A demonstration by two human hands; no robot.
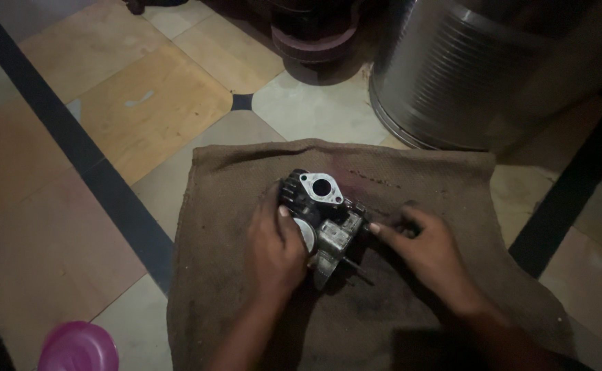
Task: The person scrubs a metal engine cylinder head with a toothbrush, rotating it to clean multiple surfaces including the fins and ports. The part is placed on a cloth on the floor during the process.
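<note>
A small metal engine part (325,213), grey with a flange and round hole on top, rests on a brown burlap cloth (438,178) spread on the floor. My left hand (273,247) grips the part's left side, thumb on its body. My right hand (425,244) is at the part's right side, its fingertips pinched at a small fitting there; what they pinch is too dark to tell.
A ribbed steel drum (480,69) stands at the back right. Dark round objects (315,34) sit at the back centre. A pink plastic lid (77,347) lies at the bottom left on the tiled floor (129,103).
</note>
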